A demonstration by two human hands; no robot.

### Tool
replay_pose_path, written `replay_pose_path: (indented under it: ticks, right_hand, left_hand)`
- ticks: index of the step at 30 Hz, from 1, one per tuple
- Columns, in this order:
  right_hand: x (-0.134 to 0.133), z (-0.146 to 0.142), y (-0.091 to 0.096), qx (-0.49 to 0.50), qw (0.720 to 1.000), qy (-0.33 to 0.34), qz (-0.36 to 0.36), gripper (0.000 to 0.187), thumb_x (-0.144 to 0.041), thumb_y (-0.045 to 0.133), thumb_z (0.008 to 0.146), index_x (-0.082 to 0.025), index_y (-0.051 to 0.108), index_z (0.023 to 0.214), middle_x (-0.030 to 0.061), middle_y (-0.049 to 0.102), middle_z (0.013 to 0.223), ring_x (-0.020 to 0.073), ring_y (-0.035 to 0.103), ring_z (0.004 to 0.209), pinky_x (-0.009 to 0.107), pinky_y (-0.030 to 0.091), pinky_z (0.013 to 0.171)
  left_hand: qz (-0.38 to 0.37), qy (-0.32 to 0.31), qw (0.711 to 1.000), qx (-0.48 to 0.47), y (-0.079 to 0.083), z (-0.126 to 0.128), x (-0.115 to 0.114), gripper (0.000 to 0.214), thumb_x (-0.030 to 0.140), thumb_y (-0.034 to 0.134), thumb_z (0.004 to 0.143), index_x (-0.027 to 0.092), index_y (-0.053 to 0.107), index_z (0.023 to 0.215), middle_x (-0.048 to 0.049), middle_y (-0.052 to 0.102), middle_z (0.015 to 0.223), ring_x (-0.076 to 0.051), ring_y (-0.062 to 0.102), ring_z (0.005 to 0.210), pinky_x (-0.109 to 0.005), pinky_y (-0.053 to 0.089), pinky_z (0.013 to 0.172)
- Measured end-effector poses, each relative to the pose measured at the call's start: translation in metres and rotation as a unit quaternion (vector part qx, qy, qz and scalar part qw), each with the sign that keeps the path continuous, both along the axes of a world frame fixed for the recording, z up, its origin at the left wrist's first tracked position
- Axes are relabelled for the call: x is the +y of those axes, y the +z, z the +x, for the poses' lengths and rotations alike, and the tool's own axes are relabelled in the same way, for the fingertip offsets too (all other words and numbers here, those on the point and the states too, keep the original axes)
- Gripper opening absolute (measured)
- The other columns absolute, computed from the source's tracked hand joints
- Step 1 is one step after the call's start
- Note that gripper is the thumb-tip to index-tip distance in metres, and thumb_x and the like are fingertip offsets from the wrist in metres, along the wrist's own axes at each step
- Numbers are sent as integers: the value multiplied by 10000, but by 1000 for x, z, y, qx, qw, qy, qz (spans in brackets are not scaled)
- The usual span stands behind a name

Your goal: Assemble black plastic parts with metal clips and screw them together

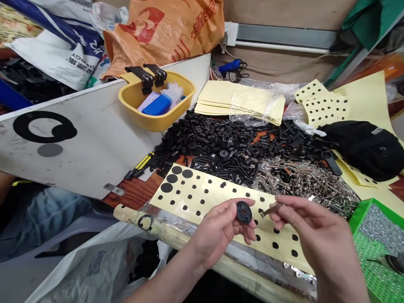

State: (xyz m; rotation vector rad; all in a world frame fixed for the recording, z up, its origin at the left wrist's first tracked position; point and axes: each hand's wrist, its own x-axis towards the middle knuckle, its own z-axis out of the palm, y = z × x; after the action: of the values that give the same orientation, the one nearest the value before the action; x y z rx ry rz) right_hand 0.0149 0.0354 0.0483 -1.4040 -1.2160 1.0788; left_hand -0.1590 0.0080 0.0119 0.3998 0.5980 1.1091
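Observation:
My left hand (216, 231) pinches a round black plastic disc (244, 212) with holes in it, its face turned toward me. To its right, my right hand (315, 225) is closed on a small bent metal piece (267, 210), held by the fingertips. Disc and metal piece are apart. Both hands are above a yellow sheet (217, 198) with rows of black dots and several larger black circles at its left end. Behind the sheet lie a heap of black plastic parts (205, 134) and a pile of thin metal pieces (303, 181).
A yellow bin (139, 120) hangs by black clips on a white partition (94, 168). Yellow sheets (217, 97) lie at the back. On the right are a black cloth item (362, 147) and a green basket (360, 216) of small screws. Another person's leg (47, 219) shows at left.

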Motion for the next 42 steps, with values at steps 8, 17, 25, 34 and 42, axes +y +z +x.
replay_pose_path:
  ticks: [8, 17, 25, 34, 42]
  right_hand:
    - [-36, -14, -24, 2, 995, -69, 70, 161, -268, 780, 677, -232, 757, 832, 31, 706, 767, 143, 632, 581, 255, 576, 544]
    - [-43, -5, -31, -36, 995, -81, 36, 177, -318, 782, 674, -225, 755, 822, 30, 717, 729, 171, 654, 610, 274, 578, 575]
    - [-50, -9, -25, -72, 992, -62, 86, 54, -271, 738, 728, -262, 747, 781, 19, 737, 805, 196, 677, 717, 313, 575, 690]
    - [-46, -8, -36, -6, 997, -9, 77, 112, -256, 711, 763, -242, 730, 872, 54, 744, 901, 217, 698, 836, 348, 591, 758]
    - [-41, 2, -36, 39, 999, -9, 30, 96, -315, 688, 789, -224, 659, 799, 47, 724, 899, 159, 662, 741, 271, 558, 691]
  left_hand:
    - [2, 9, 1000, 14, -2, 4, -6, 358, 318, 673, 807, 103, 639, 1090, -105, 672, 819, -185, 628, 707, -301, 445, 648]
    - [10, 3, 1000, -5, -4, 6, -5, 274, 197, 749, 722, 120, 666, 972, -114, 677, 1009, -217, 665, 820, -345, 490, 767]
    - [-19, 6, 1000, -2, -11, 7, -4, 310, 211, 760, 730, 138, 656, 1013, -85, 696, 1006, -168, 690, 755, -313, 503, 806]
    - [-24, -4, 1000, 20, -16, 14, -7, 300, 200, 773, 718, 134, 695, 1000, -79, 714, 974, -164, 685, 837, -277, 488, 836]
    - [-30, 8, 1000, -4, -17, 17, -8, 277, 192, 757, 739, 115, 687, 995, -100, 718, 980, -216, 674, 962, -361, 458, 967]
